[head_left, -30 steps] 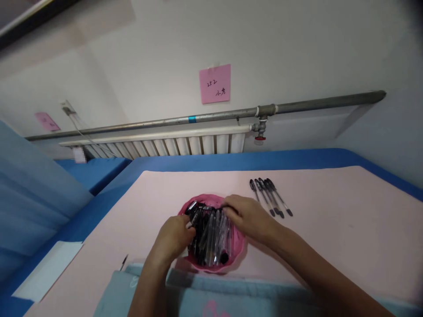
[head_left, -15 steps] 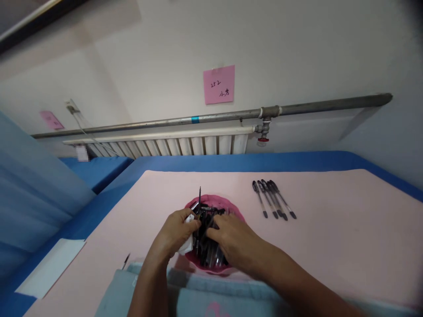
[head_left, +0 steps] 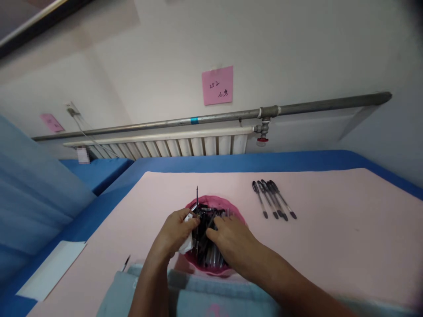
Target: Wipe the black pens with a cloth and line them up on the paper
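Observation:
A pink scalloped basket (head_left: 236, 210) stands on the pink sheet, heaped with black and clear pen parts (head_left: 211, 253). At its left rim my left hand (head_left: 176, 230) is closed round a crumpled white tissue (head_left: 187, 244) and a slim pen refill (head_left: 197, 196), whose tip points up. My right hand (head_left: 230, 237) reaches into the basket from the right, fingers curled down among the parts. What lies between its fingertips is hidden. Several capped black pens (head_left: 271, 198) lie side by side to the right of the basket.
A white sheet of paper (head_left: 53, 268) lies at the left edge. Another pen tip (head_left: 126, 263) shows beside the light blue cloth (head_left: 228, 295) in front of me. Behind the blue bed edge (head_left: 198, 162) run a radiator (head_left: 185, 146) and a pipe (head_left: 224, 116). A blue curtain (head_left: 29, 198) hangs at left.
My right hand has shifted slightly within the pen parts. The refill in my left hand stands a little further left. The row of pens is unchanged.

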Available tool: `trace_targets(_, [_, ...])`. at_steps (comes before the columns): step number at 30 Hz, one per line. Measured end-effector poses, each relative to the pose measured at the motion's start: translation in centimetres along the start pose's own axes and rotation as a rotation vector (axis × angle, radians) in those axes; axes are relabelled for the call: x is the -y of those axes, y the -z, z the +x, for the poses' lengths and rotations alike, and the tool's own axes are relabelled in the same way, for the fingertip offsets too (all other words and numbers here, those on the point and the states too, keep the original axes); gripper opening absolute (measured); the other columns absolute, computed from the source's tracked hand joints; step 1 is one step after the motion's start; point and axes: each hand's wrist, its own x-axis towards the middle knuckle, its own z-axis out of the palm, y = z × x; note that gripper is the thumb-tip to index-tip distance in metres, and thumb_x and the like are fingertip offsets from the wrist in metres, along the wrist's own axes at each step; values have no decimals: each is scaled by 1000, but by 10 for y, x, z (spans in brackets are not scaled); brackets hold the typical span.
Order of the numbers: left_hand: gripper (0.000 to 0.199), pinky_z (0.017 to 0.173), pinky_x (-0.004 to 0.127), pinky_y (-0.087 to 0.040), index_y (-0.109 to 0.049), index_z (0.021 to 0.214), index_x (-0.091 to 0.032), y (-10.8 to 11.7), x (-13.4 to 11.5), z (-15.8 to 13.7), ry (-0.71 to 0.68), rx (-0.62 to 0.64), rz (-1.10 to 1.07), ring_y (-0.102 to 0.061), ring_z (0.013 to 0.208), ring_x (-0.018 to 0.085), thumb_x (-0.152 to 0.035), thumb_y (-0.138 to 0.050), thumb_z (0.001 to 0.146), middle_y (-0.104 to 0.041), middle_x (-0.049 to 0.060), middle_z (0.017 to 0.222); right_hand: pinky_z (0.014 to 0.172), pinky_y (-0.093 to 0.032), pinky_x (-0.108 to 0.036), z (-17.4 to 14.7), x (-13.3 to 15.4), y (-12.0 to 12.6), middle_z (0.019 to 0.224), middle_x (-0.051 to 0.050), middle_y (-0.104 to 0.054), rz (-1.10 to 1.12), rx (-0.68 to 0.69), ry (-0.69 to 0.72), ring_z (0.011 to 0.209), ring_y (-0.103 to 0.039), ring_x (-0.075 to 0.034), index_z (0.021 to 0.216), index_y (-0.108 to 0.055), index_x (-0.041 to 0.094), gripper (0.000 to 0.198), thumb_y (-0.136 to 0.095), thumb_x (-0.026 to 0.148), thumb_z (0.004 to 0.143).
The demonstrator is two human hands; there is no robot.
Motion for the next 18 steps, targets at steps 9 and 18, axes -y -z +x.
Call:
trace_targets(9, [17,41,20,-29,-54,65,-17,0,-2,3,7,-11,-287,-41,40,8,-31,-62,62,-49,-7,46,55,-36,-30,-1,4,17,83,-8,-62,192,43,-199,66,-58,-19,84,-59,17,15,-46,13,79])
trace_targets(18, [17,41,19,-29,-56,65,-16,1,-6,3,-14,-72,-442,-43,40,7,-29,-65,59,-52,-6,47,64,-41,-31,5,3,32,87,-6,-65,450,-81,-335,77,-59,-20,91,-57,19,23,-45,8,74])
